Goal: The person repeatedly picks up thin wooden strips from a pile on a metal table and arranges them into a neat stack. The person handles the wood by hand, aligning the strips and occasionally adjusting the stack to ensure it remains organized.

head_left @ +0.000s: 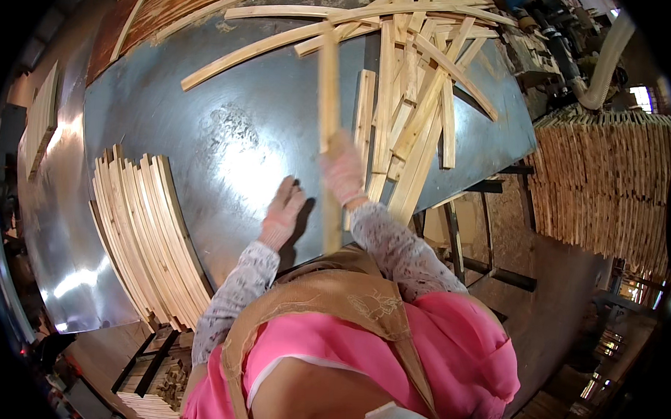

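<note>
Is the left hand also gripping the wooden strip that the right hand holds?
No: the left hand lies flat on the metal table, apart from the wooden strip gripped by the right hand.

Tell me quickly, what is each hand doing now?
Left hand: open, flat on the metal table, holding nothing.
Right hand: closed around a wooden strip.

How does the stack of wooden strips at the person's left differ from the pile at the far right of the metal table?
The left stack lies ordered, its curved strips side by side along the table edge; the far pile is loose, with strips crossing at many angles. The left hand rests flat on the metal table near the stack, while the right hand grips one strip beside the pile. Both are pale, thin wood.
</note>
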`<state>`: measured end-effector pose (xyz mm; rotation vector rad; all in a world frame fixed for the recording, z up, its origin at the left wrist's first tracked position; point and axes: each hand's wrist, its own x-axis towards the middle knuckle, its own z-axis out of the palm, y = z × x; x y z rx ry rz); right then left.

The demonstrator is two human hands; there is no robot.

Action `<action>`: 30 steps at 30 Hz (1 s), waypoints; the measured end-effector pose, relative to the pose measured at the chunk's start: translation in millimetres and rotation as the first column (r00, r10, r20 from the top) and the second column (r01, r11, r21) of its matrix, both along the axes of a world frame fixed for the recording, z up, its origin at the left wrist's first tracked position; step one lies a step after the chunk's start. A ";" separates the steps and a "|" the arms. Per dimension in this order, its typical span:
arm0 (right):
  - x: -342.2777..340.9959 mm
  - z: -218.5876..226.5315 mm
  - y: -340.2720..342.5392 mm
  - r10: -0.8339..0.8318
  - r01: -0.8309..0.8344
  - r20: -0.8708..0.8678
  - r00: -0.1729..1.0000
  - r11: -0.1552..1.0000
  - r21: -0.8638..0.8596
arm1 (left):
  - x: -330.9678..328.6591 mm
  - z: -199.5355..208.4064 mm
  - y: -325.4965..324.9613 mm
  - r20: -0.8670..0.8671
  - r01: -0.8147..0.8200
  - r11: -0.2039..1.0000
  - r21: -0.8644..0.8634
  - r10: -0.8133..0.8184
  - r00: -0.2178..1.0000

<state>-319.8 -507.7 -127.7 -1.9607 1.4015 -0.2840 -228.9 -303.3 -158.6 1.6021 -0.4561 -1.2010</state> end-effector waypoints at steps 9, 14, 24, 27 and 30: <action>-43.7 -43.3 -167.1 -0.077 -0.103 -0.343 0.936 0.873 -0.476 | 38.8 -8.5 -63.0 -0.338 -0.295 0.928 0.226 0.359 0.870; -35.7 -30.9 -90.4 0.118 -0.158 -0.150 0.982 0.943 -0.294 | 77.6 21.2 38.4 0.310 -0.341 0.867 0.363 0.233 0.922; 126.4 -10.6 169.9 0.620 -0.608 0.110 0.777 0.692 0.390 | 147.9 106.7 310.4 0.634 -0.544 0.533 0.648 0.018 0.773; 166.5 -34.2 245.3 0.807 -0.796 0.021 0.591 0.578 0.180 | 181.4 108.4 368.2 0.699 -0.613 0.447 0.651 -0.039 0.714; 184.5 -21.3 311.5 0.880 -0.816 -0.174 0.443 0.476 0.330 | 211.6 79.6 440.0 0.799 -0.739 0.361 0.569 -0.027 0.601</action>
